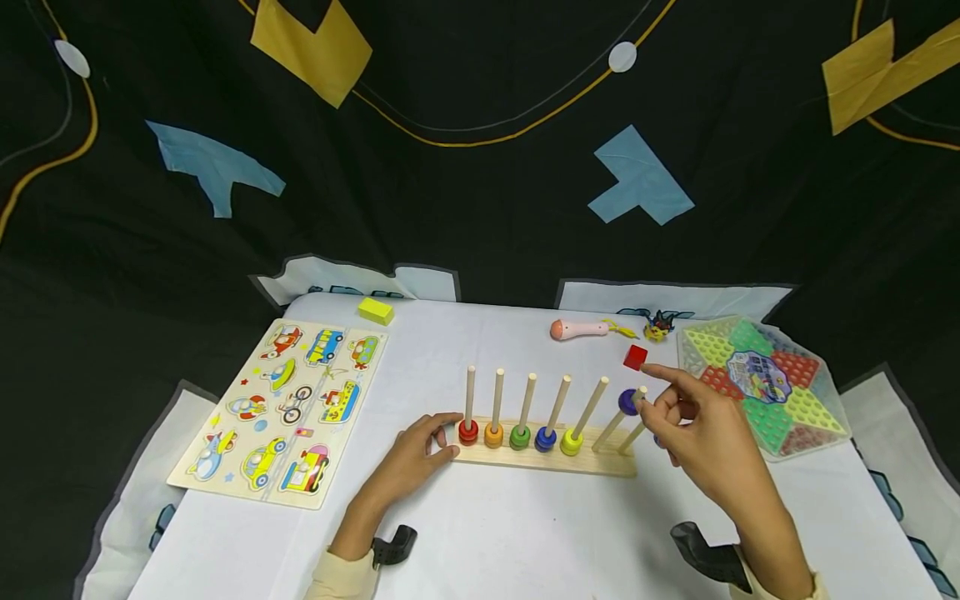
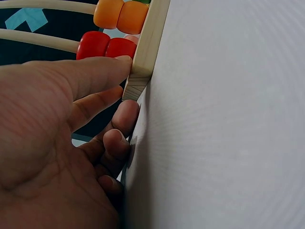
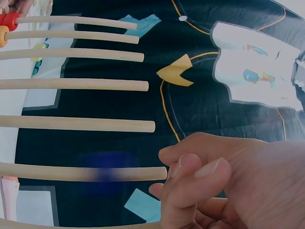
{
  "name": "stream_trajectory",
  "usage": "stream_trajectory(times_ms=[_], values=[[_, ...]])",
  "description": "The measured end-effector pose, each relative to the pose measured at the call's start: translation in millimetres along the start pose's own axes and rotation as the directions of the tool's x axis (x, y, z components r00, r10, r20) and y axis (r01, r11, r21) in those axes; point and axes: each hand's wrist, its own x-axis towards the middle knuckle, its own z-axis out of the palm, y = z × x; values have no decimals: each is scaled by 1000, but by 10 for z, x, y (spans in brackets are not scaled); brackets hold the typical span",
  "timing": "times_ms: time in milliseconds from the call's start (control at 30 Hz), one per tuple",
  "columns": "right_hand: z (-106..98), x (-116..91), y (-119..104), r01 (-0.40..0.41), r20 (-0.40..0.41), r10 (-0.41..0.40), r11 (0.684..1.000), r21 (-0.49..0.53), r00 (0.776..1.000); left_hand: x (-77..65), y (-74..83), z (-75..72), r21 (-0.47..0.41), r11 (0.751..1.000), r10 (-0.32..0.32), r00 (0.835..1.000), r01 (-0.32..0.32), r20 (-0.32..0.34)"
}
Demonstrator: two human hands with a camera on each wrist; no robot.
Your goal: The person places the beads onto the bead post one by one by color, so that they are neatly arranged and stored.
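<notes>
A wooden peg board [image 1: 540,460] with a row of upright pegs stands on the table. Red beads [image 2: 106,46], orange beads [image 2: 120,15], and green, blue and yellow ones sit at the bottoms of its first pegs. My left hand [image 1: 412,454] grips the board's left end between thumb and fingers. Around the sixth peg, high up, is a dark blue bead [image 1: 628,402], blurred in the right wrist view. My right hand [image 1: 701,433] is right at that peg's tip, fingers curled. A sliver of another dark blue bead [image 1: 657,442] shows beneath its fingers, mostly hidden.
A picture puzzle board [image 1: 300,417] lies at the left, a yellow block [image 1: 376,311] behind it. Toward the back right are a pink toy microphone [image 1: 579,330], a small figure [image 1: 659,326] and a red block [image 1: 635,357]. A hexagonal game box [image 1: 810,408] lies beside my right hand.
</notes>
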Motion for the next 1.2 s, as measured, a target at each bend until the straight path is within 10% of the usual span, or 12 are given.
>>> stream_trajectory(times_ms=[500,767,933,1200], values=[[-159,-55,39,-19,-98,26,998,66,995,5,-16,10,-2,1000,-3,1000,3,4],[-168,62,524,-101,-179,112,993,68,977,9,-14,2,-1,1000,9,1000,-9,2],[47,116,1045,-201,3,201,979,-11,979,7,-5,-2,2,1000,5,1000,-5,3],[343,27,1483,-297,322,326,945,-136,889,1,-1,-3,1,1000,3,1000,-3,0]])
